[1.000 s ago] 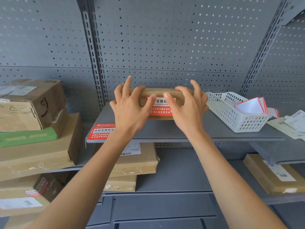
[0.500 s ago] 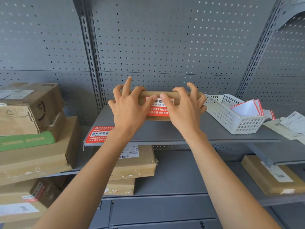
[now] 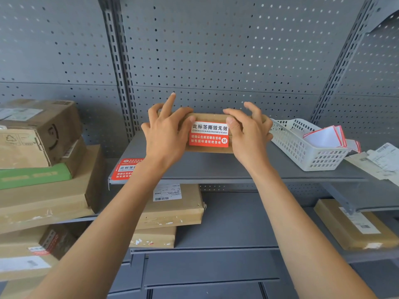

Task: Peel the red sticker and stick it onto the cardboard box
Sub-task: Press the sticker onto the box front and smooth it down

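Note:
A flat cardboard box (image 3: 208,117) lies on the upper grey shelf (image 3: 237,169), its front side facing me. A red and white sticker (image 3: 209,134) is stuck across that front side. My left hand (image 3: 165,134) rests on the box's left end, thumb at the sticker's left edge, index finger lifted. My right hand (image 3: 248,132) holds the right end, with its thumb at the sticker's right edge. Both hands grip the box. Another red sticker sheet (image 3: 126,169) lies on the shelf's front left corner, partly behind my left forearm.
A white plastic basket (image 3: 302,154) with red-edged backing sheets stands right of the box. Loose paper labels (image 3: 382,160) lie further right. Stacked cardboard parcels (image 3: 41,147) fill the left shelves, and more parcels (image 3: 172,210) sit on the lower shelves. Perforated grey panel behind.
My thumbs have slid apart from the sticker's middle to its left and right edges, so the whole sticker now shows. The box stays in place.

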### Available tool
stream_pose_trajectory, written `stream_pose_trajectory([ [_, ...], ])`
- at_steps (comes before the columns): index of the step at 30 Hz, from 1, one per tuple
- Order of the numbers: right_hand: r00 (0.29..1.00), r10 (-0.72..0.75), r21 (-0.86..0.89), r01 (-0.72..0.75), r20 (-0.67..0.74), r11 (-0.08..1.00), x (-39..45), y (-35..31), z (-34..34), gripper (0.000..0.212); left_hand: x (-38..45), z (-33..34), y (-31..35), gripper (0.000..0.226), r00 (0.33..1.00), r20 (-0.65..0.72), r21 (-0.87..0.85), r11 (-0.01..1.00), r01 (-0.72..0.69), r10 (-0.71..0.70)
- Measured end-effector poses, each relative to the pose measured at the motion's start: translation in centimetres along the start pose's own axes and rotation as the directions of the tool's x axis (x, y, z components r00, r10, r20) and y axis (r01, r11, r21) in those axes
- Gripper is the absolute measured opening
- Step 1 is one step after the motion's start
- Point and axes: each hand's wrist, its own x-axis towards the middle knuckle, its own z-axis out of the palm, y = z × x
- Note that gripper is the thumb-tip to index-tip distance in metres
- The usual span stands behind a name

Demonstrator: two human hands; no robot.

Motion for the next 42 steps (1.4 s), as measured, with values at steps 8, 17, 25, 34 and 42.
stream_pose_trajectory([
  [8, 0.999, 0.007, -0.009, -0.007, 0.035, 1.0, 0.0, -0.2, -0.7, 0.033, 0.2, -0.4, -0.1, 0.038, 0.999, 0.036, -0.006, 1.0, -0.015, 0.015],
  [17, 0.991, -0.062, -0.124, 0.077, 0.12, 0.989, -0.5, 0.0, -1.2, 0.076, 0.4, -0.7, -0.6, 0.083, 0.991, 0.095, 0.092, 0.991, -0.098, 0.089],
  [25, 0.981, -0.089, -0.112, 0.11, 0.174, 0.988, 0.2, 0.9, -1.5, 0.057, 0.4, -0.9, -1.0, 0.071, 0.98, 0.153, 0.053, 0.989, -0.137, 0.127],
  [34, 0.966, -0.192, -0.074, 0.207, 0.173, 0.975, -0.1, 1.9, -2.2, 0.045, 0.2, -1.2, -1.5, 0.051, 0.971, 0.159, 0.034, 0.981, -0.189, 0.181],
  [42, 0.973, -0.111, -0.131, 0.139, 0.2, 0.982, -0.6, 1.6, -1.8, 0.093, -0.2, -0.2, -1.0, 0.083, 0.97, 0.155, 0.145, 0.967, -0.212, 0.189],
])
